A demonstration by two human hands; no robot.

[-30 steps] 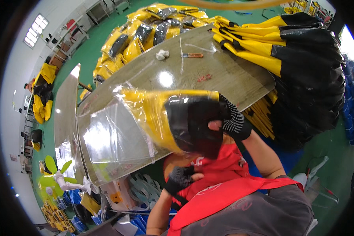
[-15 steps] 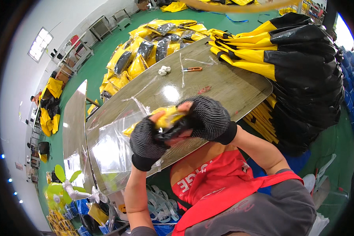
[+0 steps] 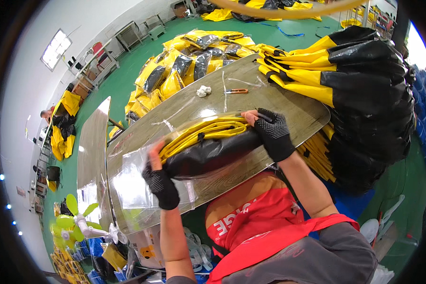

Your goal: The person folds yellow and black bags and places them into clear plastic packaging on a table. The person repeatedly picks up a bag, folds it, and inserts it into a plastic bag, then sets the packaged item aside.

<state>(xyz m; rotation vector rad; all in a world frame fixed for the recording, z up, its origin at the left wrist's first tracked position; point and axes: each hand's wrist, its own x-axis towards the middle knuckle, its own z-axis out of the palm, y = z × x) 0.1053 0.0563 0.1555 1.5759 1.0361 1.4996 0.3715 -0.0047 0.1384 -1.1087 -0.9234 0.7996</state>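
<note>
A folded black-and-yellow tarpaulin bundle (image 3: 213, 154) spans the space between my hands above the table, yellow folds on its far side and black toward me. At its left end my left hand (image 3: 162, 182) grips it, the fingers slightly blurred. My right hand (image 3: 271, 135) is closed on the right end, thumb side at the yellow edge. Both wear black fingertip-less gloves with pale dots. Clear film shows along the bundle's far edge; I cannot tell how far it wraps around. Clear plastic bags (image 3: 139, 177) lie flat on the table beside my left hand.
On the wood-look table (image 3: 298, 111) lie an orange-handled cutter (image 3: 236, 91) and a crumpled white scrap (image 3: 203, 91). Packed yellow-black bundles (image 3: 175, 71) pile up beyond it. Large black-and-yellow tarpaulin pieces (image 3: 364, 80) hang over the right end. A green-bladed fan (image 3: 80, 220) stands at lower left.
My hands have moved apart, the left one toward me and the right one outward. The bundle, bunched and blurred between them before, is now stretched out lengthwise.
</note>
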